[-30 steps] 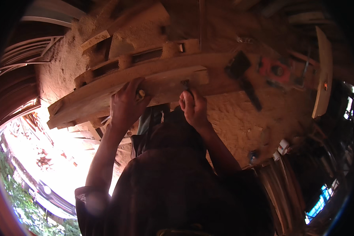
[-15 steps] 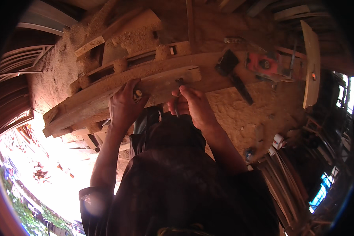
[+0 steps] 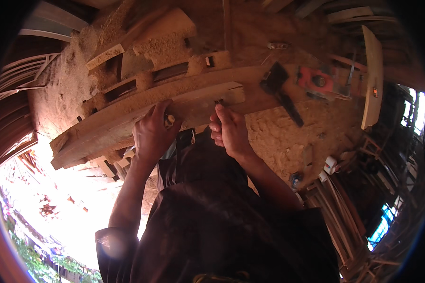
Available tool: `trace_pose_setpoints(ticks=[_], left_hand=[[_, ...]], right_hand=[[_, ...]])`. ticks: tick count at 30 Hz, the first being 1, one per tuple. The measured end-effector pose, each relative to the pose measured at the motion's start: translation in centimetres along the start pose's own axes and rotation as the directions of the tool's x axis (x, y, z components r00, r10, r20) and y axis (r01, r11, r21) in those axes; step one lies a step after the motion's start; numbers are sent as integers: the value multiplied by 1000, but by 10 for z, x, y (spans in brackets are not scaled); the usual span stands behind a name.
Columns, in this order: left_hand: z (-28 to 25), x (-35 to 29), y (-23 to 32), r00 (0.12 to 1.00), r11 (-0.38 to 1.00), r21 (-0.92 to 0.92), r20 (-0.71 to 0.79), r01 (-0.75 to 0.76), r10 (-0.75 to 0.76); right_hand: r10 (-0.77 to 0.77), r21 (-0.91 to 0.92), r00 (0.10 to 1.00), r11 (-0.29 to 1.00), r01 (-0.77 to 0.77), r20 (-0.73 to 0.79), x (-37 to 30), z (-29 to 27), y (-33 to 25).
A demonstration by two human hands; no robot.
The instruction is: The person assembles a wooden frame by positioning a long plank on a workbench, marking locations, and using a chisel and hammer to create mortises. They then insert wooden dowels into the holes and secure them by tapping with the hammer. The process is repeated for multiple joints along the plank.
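A long wooden beam [image 3: 193, 103] lies slantwise in front of my body. My left hand [image 3: 152, 132] is closed over the beam's near side, fingers on its upper face. A small pale round piece [image 3: 169, 121] shows between its thumb and forefinger; I cannot tell what it is. Further right, my right hand [image 3: 231, 131] is a fist around a thin dark tool [image 3: 218, 102], thumb along it. Only its tip shows, close to a dark spot on the beam. Fingers hide the rest, so its kind is unclear.
A mallet [image 3: 275, 79] with a dark head lies right of the beam, beside a red power tool [image 3: 314, 81]. A slotted timber [image 3: 172, 71] lies behind, strewn with sawdust. A pale board [image 3: 373, 78] stands at far right. A white container [image 3: 331, 165] sits lower right.
My right hand has turned and closed more around the thin tool, whose lower shaft is now hidden. My left hand stays at the beam, shifted only slightly.
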State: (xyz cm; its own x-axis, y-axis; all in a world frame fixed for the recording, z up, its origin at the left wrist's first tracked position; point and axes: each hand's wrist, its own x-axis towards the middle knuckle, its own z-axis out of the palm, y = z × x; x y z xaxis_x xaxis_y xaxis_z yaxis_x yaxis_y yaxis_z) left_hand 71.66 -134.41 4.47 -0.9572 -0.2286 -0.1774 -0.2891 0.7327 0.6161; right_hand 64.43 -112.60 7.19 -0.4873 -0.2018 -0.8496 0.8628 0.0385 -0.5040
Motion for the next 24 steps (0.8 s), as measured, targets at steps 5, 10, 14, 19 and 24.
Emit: trace_pose_setpoints(ticks=[5,10,14,19,24], left_hand=[[-4,1,1,1000,1000,16,1,-21,21],[-5,2,2,1000,1000,23,-12,-21,22],[-5,3,2,1000,999,24,-3,-28,28],[-6,4,1,998,998,14,-12,-63,63],[-9,4,2,997,996,39,5,-83,83]], right_hand=[[-85,-49,996,995,83,-37,0,1,9],[-5,41,999,999,3,51,-2,-8,-5],[134,47,989,989,-137,68,-2,-12,-8],[-119,-120,992,985,124,44,11,-17,15],[-582,-375,795,708,598,168,36,-26,33]])
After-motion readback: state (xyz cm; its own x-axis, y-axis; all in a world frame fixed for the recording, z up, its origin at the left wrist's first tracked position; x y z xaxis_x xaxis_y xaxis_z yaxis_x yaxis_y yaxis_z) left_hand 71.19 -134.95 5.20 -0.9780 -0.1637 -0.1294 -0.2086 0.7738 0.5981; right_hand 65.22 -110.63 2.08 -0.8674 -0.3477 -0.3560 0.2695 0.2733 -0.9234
